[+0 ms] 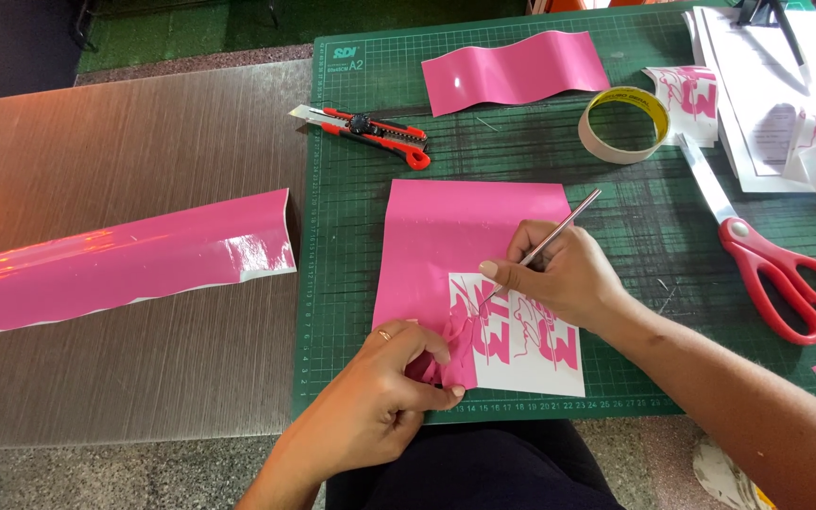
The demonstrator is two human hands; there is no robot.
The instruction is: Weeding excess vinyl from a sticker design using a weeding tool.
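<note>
Left hand (pixel 380 401) fingers pinched shut on peeled pink scrap, pulling it off vinyl sheet (pixel 469 236); right hand (pixel 564 279) grips thin metal pick (pixel 550 241) pen-style, tip steadying cut shapes. Scissors (pixel 767 269) lie right of sheet.

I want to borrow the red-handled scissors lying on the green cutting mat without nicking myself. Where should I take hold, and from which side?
Grip the red-handled scissors by the red loop handles, coming from the near right edge of the green cutting mat. The handles point toward that corner, while the closed steel blades run up-left toward the yellowish tape roll, so the tips face away from an approaching hand.
</note>
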